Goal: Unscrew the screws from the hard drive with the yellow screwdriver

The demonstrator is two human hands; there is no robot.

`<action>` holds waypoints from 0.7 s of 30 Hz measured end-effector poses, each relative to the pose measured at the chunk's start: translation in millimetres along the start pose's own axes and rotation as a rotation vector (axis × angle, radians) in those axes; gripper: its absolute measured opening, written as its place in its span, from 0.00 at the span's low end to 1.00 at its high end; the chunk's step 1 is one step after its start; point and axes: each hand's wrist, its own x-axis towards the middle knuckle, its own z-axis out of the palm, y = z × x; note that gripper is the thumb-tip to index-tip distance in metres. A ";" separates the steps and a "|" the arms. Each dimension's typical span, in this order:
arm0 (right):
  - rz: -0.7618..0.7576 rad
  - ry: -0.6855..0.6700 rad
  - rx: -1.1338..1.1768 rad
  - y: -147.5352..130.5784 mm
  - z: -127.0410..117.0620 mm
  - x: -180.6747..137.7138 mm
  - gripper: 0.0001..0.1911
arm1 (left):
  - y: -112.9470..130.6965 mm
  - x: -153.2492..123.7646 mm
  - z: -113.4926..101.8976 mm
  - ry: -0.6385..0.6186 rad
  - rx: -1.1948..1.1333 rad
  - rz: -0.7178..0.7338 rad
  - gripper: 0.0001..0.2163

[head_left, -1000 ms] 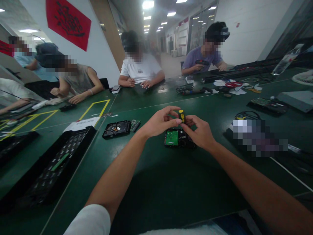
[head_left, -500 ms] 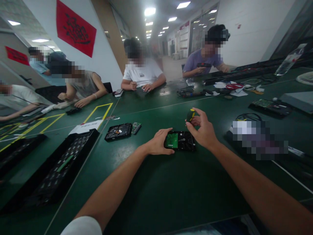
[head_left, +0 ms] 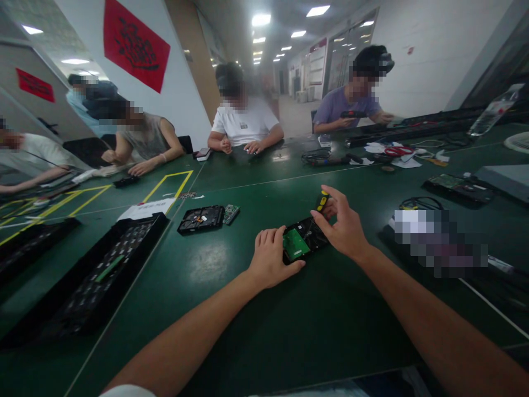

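Note:
A black hard drive (head_left: 314, 232) with a green circuit board (head_left: 296, 246) lies on the green table in front of me. My left hand (head_left: 270, 256) grips its left end, fingers along the far side and thumb at the near edge. Above the drive's right part, my right hand (head_left: 341, 223) holds a screwdriver by its yellow-and-black handle (head_left: 322, 202). The handle leans slightly, and its tip over the drive is hard to make out. Left of the drive sit a second hard drive (head_left: 201, 219) and a small loose circuit board (head_left: 231, 214).
A long black tray (head_left: 88, 270) holding small parts stands at the left. Cables (head_left: 316, 156), papers and another hard drive (head_left: 457, 188) lie at the right, with a clear bottle (head_left: 494, 113) farther back. Several people sit around the table's far side.
The hard drive has turned, its left end now nearer me, with my left hand on it. The screwdriver handle has tilted and come slightly lower. The camera view has shifted a little.

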 end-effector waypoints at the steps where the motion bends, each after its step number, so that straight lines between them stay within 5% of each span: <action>1: 0.001 -0.002 -0.004 -0.7 0.6 -0.5 0.35 | -1.2 -2.9 -1.4 0.004 0.001 0.017 0.46; 12: -0.048 -0.020 0.067 -7.2 9.8 -7.4 0.33 | -7.9 -1.9 -2.6 0.051 -0.055 0.095 0.39; 21: -0.040 -0.014 0.055 -6.7 10.8 -10.2 0.32 | -26.3 3.2 -7.9 -0.039 -0.114 0.192 0.38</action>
